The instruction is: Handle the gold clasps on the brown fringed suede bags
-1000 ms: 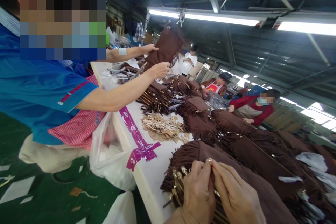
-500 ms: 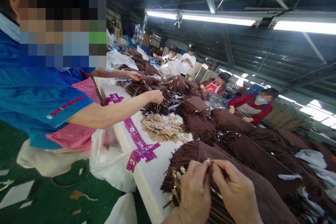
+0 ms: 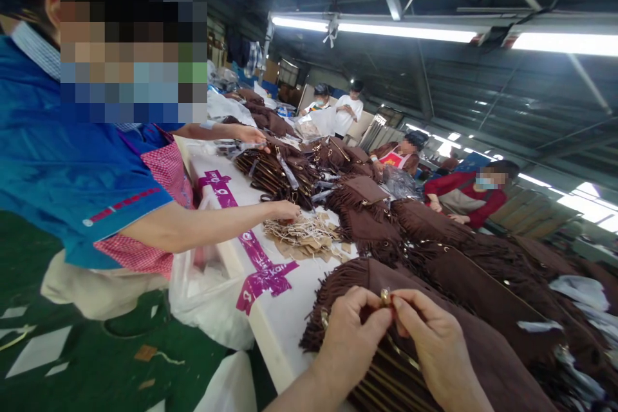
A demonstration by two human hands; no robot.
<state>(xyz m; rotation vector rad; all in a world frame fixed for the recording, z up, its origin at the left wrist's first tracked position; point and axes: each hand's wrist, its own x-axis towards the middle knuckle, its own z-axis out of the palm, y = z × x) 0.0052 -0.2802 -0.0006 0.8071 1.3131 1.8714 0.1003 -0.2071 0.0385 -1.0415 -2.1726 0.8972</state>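
Note:
My left hand (image 3: 348, 340) and my right hand (image 3: 437, 349) meet at the bottom of the view, both pinched on a small gold metal clasp (image 3: 385, 297). They rest over a brown fringed suede bag (image 3: 463, 335) that lies on the white table (image 3: 277, 322). Gold chain straps (image 3: 386, 373) run under my hands. More brown fringed bags (image 3: 381, 225) are piled along the table beyond.
A co-worker in a blue shirt and red checked apron stands at the left; one hand (image 3: 284, 210) reaches a heap of paper tags with strings (image 3: 302, 236). Purple tape (image 3: 263, 277) crosses the table. White plastic bags (image 3: 207, 296) hang off its edge. Other people work across the table.
The co-worker lowered a brown bag to the table, then moved a hand to the paper tags. My hands stayed together on the clasp, shifting slightly.

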